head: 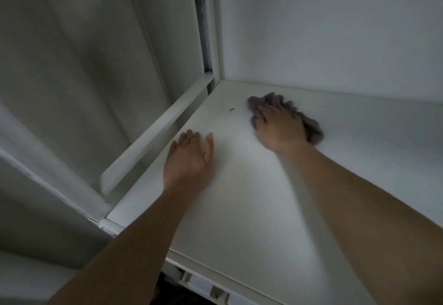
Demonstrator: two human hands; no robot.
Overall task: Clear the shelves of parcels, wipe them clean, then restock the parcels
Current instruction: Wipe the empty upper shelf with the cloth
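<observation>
A white shelf board [251,197] fills the middle of the head view, with no parcels on it. My right hand [280,128] presses a crumpled purple-grey cloth [314,131] onto the board near its back left corner; the cloth shows past the fingertips and to the right of the hand. My left hand [189,161] lies flat on the board near its left edge, fingers straight and together. A small dark speck [232,109] sits on the board just left of the cloth.
A white side rail [155,132] and upright post [214,29] bound the shelf on the left. A white back wall [335,29] rises behind it. A pale curtain [84,65] hangs at the left. The front edge [215,278] carries small label clips.
</observation>
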